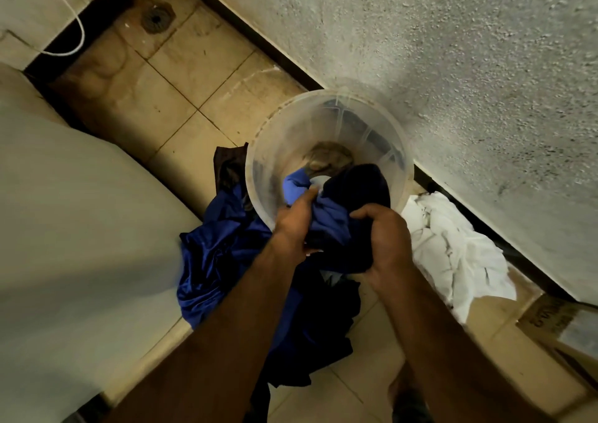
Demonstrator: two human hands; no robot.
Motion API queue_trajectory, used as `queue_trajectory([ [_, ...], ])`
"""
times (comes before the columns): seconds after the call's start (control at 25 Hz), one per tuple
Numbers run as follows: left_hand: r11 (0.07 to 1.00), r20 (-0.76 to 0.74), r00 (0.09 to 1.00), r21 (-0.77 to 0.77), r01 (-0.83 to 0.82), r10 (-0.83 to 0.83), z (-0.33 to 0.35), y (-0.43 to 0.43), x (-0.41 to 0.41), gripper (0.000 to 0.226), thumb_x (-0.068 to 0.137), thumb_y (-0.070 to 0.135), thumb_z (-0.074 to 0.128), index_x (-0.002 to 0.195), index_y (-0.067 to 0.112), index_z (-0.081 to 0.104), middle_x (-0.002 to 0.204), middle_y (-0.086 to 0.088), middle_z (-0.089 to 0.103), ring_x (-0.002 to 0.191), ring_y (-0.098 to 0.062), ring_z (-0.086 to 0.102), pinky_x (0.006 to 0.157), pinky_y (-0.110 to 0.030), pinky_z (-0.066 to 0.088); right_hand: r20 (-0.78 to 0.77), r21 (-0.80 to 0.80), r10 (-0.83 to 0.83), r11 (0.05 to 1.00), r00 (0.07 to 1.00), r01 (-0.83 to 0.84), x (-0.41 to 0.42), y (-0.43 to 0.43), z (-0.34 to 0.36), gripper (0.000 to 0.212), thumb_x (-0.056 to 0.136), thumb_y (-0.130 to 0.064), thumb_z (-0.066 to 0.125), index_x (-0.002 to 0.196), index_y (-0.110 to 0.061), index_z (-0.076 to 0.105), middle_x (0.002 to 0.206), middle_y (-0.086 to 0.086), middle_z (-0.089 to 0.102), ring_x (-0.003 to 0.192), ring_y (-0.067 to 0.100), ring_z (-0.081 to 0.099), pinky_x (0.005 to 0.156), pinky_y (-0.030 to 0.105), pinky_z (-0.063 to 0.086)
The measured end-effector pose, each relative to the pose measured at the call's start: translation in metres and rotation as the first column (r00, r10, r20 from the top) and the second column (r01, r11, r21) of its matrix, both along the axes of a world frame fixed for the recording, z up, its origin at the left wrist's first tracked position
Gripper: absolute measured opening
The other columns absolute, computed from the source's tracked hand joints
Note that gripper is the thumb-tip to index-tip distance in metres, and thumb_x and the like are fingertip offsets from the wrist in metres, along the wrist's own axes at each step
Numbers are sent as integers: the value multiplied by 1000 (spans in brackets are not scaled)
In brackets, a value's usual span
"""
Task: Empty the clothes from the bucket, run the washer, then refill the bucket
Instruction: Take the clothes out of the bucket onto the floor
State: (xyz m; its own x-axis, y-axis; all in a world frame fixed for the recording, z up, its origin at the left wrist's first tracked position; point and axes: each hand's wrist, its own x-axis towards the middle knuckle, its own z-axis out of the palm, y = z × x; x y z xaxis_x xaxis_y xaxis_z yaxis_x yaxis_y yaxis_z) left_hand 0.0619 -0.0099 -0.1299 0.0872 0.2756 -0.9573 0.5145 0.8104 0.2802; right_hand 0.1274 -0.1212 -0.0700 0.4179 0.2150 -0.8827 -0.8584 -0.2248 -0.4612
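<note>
A clear plastic bucket point(275, 144) stands on the tiled floor against the wall. A brownish cloth point(328, 159) lies at its bottom. My left hand point(296, 223) grips a blue garment point(326, 219) at the bucket's near rim. My right hand point(386, 240) grips a black garment point(356, 186) bunched with the blue one, half over the rim. A shiny blue cloth point(220, 261) and dark clothes point(318, 332) are heaped on the floor under my arms. The washer point(74, 222) fills the left side.
A white cloth point(453, 251) lies on the floor to the right of the bucket, by the rough wall point(453, 50). A cardboard box point(559, 329) sits at the right edge. A floor drain point(157, 18) and a white cable point(76, 31) are at the top left.
</note>
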Motion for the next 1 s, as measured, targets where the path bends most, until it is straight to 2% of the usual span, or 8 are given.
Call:
queue_trajectory([
  [0.08,986,-58,995,140,87,-79,-3,3,4,53,80,48,69,110,4,65,108,-18,70,98,-33,67,78,-39,56,17,55,36,998,999,-37,-2,-7,7,37,60,-27,71,90,-6,71,99,19,71,93,38,68,97,67,51],
  [0.2,862,-259,948,421,282,-183,2,6,-1,34,97,34,57,107,4,68,109,-20,70,101,-36,66,91,-42,55,220,-26,16,1000,975,-11,11,-10,12,34,66,-39,75,91,-17,73,98,4,75,101,31,70,99,53,55],
  [0.28,765,-313,939,567,306,-144,17,6,-4,37,97,41,53,98,9,71,102,-15,69,95,-33,66,85,-39,56,419,-185,98,982,903,-21,19,-6,20,19,88,-40,69,97,-23,70,96,-4,70,102,23,67,95,38,52],
  [0.4,622,-295,944,715,319,-145,33,7,-2,42,94,48,46,65,19,55,90,-17,66,83,-36,65,76,-42,57,530,-332,286,936,798,-115,23,-7,16,34,100,-45,55,116,-17,69,102,0,65,93,18,60,84,32,46],
  [0.52,588,-262,952,749,304,-158,52,3,3,36,101,38,45,74,17,56,81,-10,64,80,-31,63,71,-39,53,477,-420,422,880,771,-222,19,-7,6,38,102,-46,48,117,-17,67,102,0,63,93,22,61,82,33,45],
  [0.64,536,-171,977,817,212,-125,67,3,8,37,104,32,44,70,17,49,65,0,52,60,-16,51,56,-30,43,550,-410,393,896,737,-172,10,-6,1,55,96,-57,43,122,-14,65,119,8,68,109,29,66,94,43,54],
  [0.8,578,34,997,816,16,-74,75,5,11,42,105,30,43,64,21,35,57,5,37,48,-9,33,47,-25,31,500,-344,227,938,836,-49,1,-1,-1,52,104,-48,44,138,-10,56,137,14,60,124,33,59,101,36,47],
  [1.0,785,138,978,584,-208,157,78,11,-2,29,104,24,44,79,17,55,81,-1,61,71,-15,55,72,-35,49,306,-202,-24,975,952,89,0,3,-5,62,94,-49,63,143,-14,50,126,-1,60,116,19,59,99,29,43],
])
